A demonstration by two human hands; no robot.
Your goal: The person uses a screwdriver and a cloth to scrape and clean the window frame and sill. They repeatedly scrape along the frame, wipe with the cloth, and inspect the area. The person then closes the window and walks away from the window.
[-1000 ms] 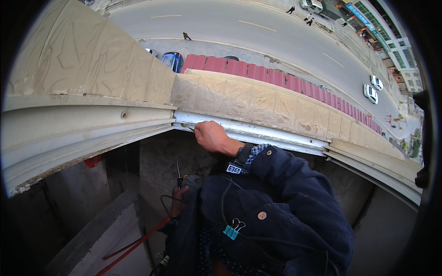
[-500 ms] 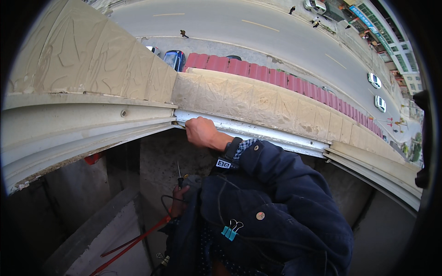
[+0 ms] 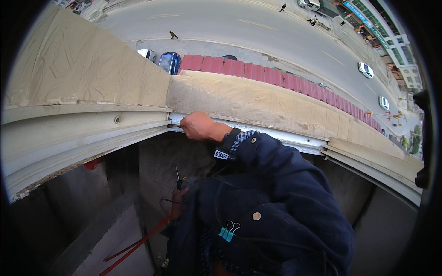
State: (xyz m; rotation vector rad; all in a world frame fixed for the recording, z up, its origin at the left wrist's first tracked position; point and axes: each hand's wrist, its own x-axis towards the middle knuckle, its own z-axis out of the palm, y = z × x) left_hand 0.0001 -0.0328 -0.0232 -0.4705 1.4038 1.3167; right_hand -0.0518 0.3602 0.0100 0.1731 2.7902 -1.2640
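My right hand (image 3: 199, 126) is closed at the left end of a white metal window frame rail (image 3: 276, 135), by the corner. Its fingertips face down to the rail, and whatever they pinch is hidden. A dark wristband (image 3: 231, 137) and a small dark device with a black-and-white pattern (image 3: 222, 153) sit at that wrist. Lower down, close to my body, my left hand (image 3: 177, 202) grips a screwdriver (image 3: 179, 184) by its dark handle, the thin shaft pointing up. Red straps (image 3: 152, 233) run down beside that hand.
A tan stone-like ledge (image 3: 239, 99) lies beyond the rail, above a red corrugated roof (image 3: 258, 71). Far below is a road (image 3: 202, 23) with cars and several people. Pale frame tracks (image 3: 69, 131) extend to the left. A teal binder clip (image 3: 227, 232) holds a cable on my jacket.
The whole view has shifted slightly. My right hand stays at the same rail corner, and my left hand keeps the screwdriver. Cars on the road have moved.
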